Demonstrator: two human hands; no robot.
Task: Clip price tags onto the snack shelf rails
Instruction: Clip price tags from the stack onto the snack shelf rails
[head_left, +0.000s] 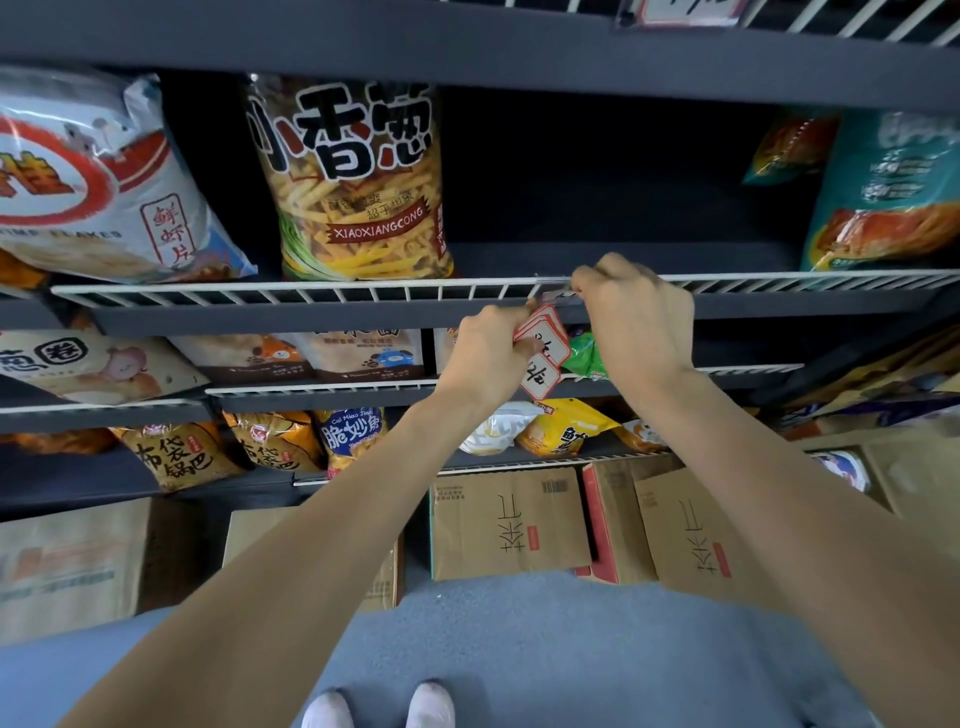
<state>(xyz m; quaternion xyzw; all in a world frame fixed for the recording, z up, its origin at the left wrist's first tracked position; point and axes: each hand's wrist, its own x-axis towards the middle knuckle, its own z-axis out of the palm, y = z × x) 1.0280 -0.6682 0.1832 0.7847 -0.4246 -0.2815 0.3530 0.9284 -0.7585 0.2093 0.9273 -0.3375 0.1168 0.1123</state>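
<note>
mid-clip step. right hand is up at the white wire rail of the upper snack shelf, fingers curled and pinching 1 clear-holder price tag against the rail; looks like it's being seated on the wire, can't tell if the clip has caught yet. left hand sits just below and left of it, gripping a fanned stack of spare tags, red-bordered white cards; at least 3 show, exact count hidden by the fingers.

next move, my read: press the tag home on the rail, let go, then pull 1 card off the stack and shift along the rail. the open gap right of the striped chip bag has no product behind it, so check placement against the right item.

counts:
- hands: 2, both closed on tags
- tags already hung: 1 more on the top shelf edge, partly cut off
- wire rails in view: 4 levels
- bags on the shelf being tagged: 3 plain, 1 more behind at right
- cardboard boxes on floor: 3 clear at centre, others partly seen at the sides
</note>
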